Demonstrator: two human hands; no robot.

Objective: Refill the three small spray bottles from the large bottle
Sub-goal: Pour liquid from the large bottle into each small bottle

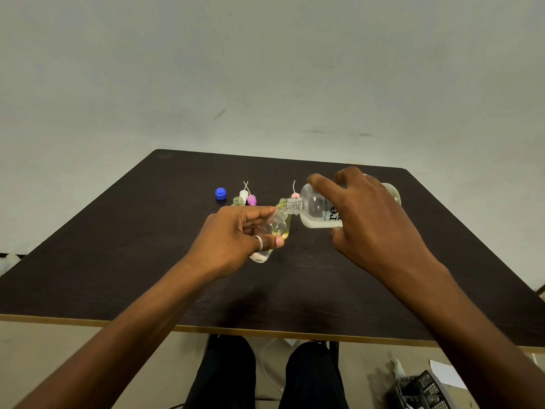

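Note:
My right hand (pixel 374 219) grips the large clear bottle (pixel 317 209), tipped on its side with its open neck pointing left. My left hand (pixel 236 240) holds a small clear bottle (pixel 272 234) tilted above the table, its open mouth touching the large bottle's neck. A second small bottle, yellowish (pixel 286 224), stands just behind the held one. The third small bottle (pixel 237 201) stands open further left, partly hidden by my left hand. Three spray tops lie on the table: white (pixel 243 194), purple (pixel 251 199) and pink (pixel 295 196).
A blue cap (pixel 221 193) lies at the left of the bottles on the dark table (pixel 132 246). A pale wall rises behind the table. Below the front edge are my legs, a white cable and a black crate (pixel 421 391) on the floor.

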